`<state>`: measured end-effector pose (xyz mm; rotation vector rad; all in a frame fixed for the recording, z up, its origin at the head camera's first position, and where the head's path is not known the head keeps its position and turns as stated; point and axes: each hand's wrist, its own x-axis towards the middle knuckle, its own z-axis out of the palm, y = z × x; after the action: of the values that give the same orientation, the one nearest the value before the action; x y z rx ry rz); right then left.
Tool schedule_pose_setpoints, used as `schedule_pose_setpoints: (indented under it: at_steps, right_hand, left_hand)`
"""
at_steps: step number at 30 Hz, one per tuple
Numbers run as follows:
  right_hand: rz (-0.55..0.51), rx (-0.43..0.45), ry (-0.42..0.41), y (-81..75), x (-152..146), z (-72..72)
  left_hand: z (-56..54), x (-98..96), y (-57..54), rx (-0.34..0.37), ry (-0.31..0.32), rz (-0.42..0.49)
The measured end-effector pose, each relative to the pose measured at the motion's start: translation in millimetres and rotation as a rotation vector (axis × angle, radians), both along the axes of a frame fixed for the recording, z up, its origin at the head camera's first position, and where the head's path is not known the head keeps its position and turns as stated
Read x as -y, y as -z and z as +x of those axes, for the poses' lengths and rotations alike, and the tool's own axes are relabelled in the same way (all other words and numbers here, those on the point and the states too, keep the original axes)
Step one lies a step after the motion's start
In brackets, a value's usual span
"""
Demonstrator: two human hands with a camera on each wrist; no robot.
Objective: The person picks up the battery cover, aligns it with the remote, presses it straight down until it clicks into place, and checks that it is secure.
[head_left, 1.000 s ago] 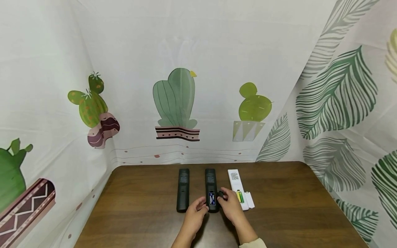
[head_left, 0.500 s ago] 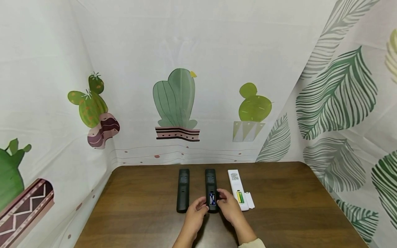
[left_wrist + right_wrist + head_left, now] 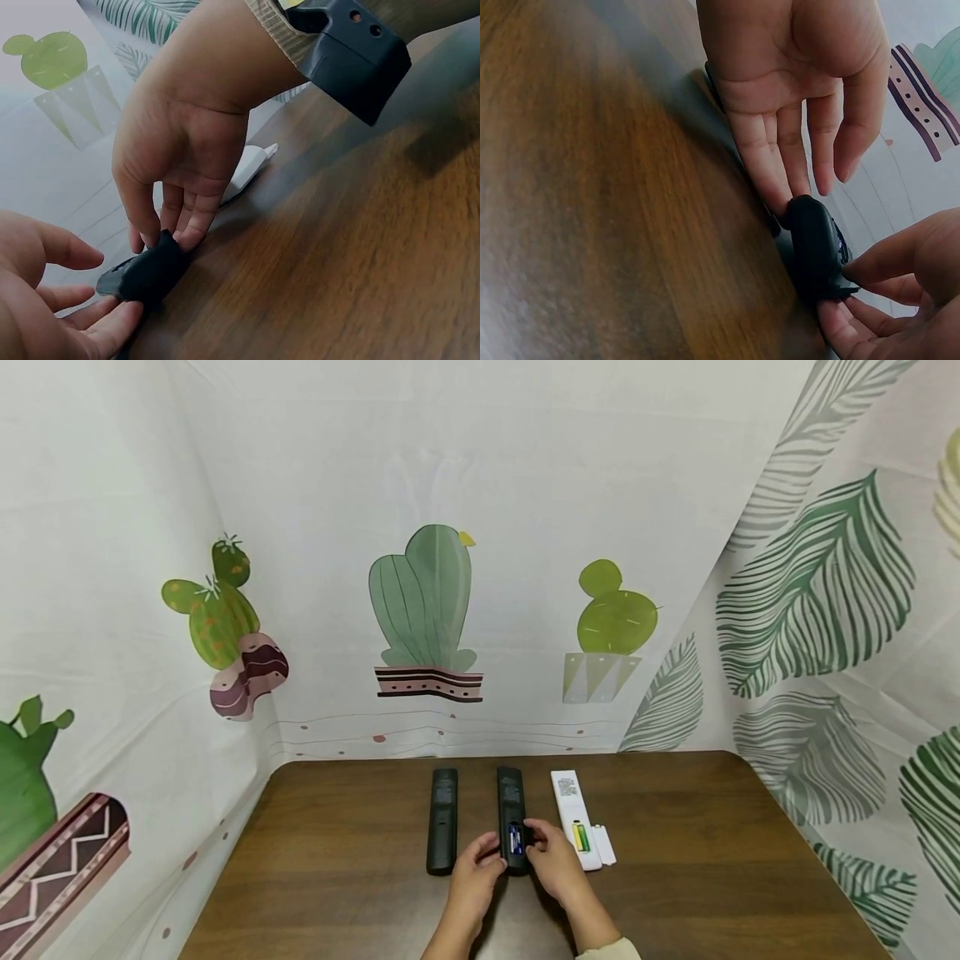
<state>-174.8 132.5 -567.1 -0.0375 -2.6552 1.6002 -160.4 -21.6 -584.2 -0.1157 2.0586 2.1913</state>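
Note:
The middle black remote control (image 3: 510,793) lies face down, its battery compartment uncovered with blue batteries (image 3: 515,840) inside. At its lower left edge is my left hand (image 3: 474,868); in the right wrist view its fairly straight fingers touch the end of the remote. My right hand (image 3: 557,860) is at the right edge and pinches a small black battery cover (image 3: 845,289), mostly hidden by the fingers. To the right lies a white remote control (image 3: 570,797) with green-and-yellow batteries (image 3: 581,837) exposed.
Another black remote control (image 3: 443,818) lies face down on the left, beyond my left hand. A white battery cover (image 3: 603,845) rests beside the white remote. The brown wooden table (image 3: 337,860) ends at a patterned cloth backdrop (image 3: 517,610).
My right hand has shifted slightly, and the black cover, plainly seen a second ago, is now mostly hidden by its fingers. The middle remote has shifted slightly right.

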Motion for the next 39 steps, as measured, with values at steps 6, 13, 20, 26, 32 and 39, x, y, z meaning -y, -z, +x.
schedule_pose_setpoints:
  at_steps: [6, 13, 20, 26, 32, 39]
  right_hand:
    - [0.013, 0.004, -0.001, -0.6, -0.5, -1.0]
    - [-0.012, 0.015, -0.006, 0.2, -1.4, -2.8]
    - [-0.053, 0.040, 0.005, 1.1, -1.0, -3.3]
    - [-0.107, 0.051, 0.014, 0.0, 0.3, -2.7]
    - [-0.138, 0.040, 0.011, 1.7, 1.0, -2.1]
    - [-0.139, 0.039, 0.023, 4.4, -0.3, -2.7]
  left_hand:
    - [-4.3, -0.8, 2.7, 0.019, 0.015, 0.020]
    - [-8.4, -2.1, 4.9, 0.016, 0.033, 0.026]
    - [-9.2, -2.8, 9.9, 0.034, 0.033, 0.063]
    - [-10.2, -3.2, 13.6, 0.031, 0.012, 0.083]
    - [-12.2, -2.8, 15.2, 0.055, -0.011, 0.128]
    - [-11.1, -1.5, 13.3, 0.073, -0.022, 0.164]
